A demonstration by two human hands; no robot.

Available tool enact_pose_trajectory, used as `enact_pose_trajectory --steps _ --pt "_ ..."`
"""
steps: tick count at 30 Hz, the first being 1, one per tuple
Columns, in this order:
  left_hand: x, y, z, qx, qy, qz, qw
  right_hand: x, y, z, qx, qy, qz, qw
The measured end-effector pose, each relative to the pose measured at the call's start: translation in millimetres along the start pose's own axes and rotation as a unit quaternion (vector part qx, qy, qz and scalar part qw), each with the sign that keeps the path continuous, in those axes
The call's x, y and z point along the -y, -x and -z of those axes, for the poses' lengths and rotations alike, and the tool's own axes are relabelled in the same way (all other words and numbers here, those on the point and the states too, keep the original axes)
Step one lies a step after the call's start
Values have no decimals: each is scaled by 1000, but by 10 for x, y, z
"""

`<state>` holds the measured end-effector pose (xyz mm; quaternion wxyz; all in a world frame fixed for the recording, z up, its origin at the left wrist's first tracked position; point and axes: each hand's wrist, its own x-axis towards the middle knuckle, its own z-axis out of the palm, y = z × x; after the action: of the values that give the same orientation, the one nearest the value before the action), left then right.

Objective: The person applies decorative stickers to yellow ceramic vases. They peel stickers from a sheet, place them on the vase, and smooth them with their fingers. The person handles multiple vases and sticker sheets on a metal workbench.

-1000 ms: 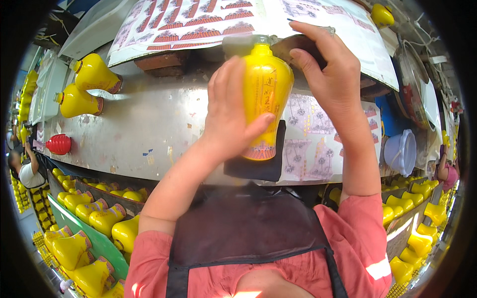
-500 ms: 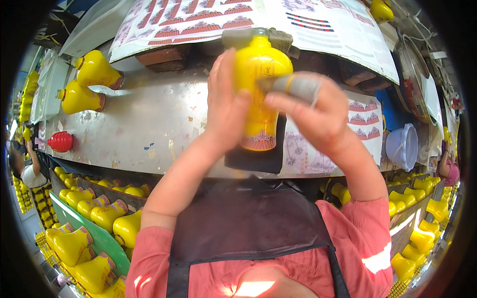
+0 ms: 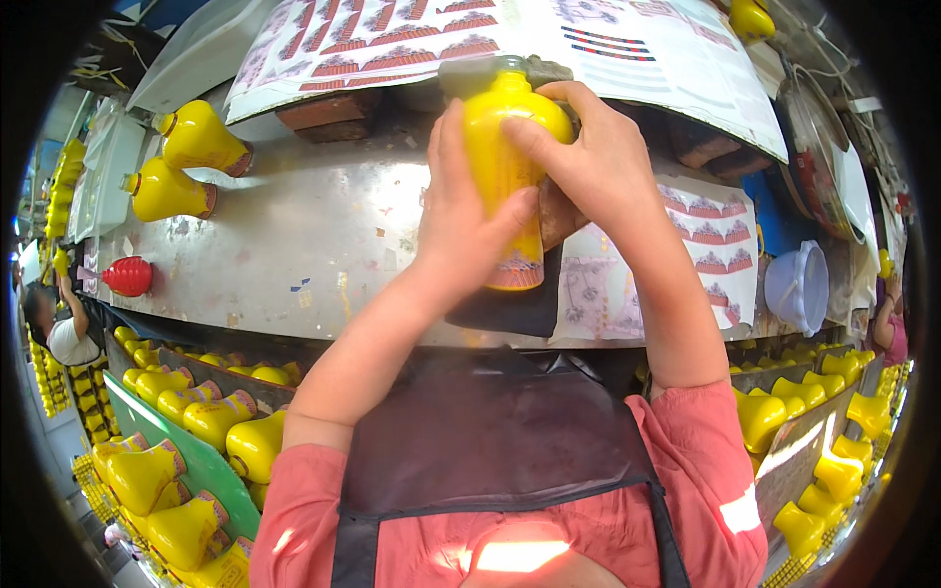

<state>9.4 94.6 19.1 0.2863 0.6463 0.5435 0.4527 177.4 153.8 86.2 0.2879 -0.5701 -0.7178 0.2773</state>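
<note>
Bottle (image 3: 506,167), yellow, over cloth (image 3: 505,315). Left hand (image 3: 459,211): fingers together along one side, thumb across front. Right hand (image 3: 600,157): thumb on shoulder, lower fingers hard to see. Steady with even pressure.

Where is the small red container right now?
Head view, far left: the red container is on the metal table, below two yellow bottles in the picture.

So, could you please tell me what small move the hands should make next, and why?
I would perhaps have the right hand stroke its thumb lightly down the yellow bottle: that thumb lies over the upper front, while the left hand braces the left side and the dark cloth shows below the base.
</note>
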Motion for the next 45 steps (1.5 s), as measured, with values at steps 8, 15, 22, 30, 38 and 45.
enact_pose_trajectory --steps 8,15,22,30,38,45 --pt "-21 6 -80 -14 63 27 998 -95 -87 53 76 -308 -61 947" --pt "17 17 -81 -5 117 38 992 -60 -40 -17 30 -104 -16 994" --pt "-45 -13 -91 -8 107 53 993 -170 -36 -9 54 -169 -19 984" --pt "-130 -10 -70 -12 64 87 994 -206 -18 -15 65 -224 -3 972" --pt "-33 -10 -73 -41 52 17 998 -23 3 24 50 -159 -34 985" --pt "-117 -485 194 -42 58 -38 997 -1 -7 67 66 -282 -58 955"
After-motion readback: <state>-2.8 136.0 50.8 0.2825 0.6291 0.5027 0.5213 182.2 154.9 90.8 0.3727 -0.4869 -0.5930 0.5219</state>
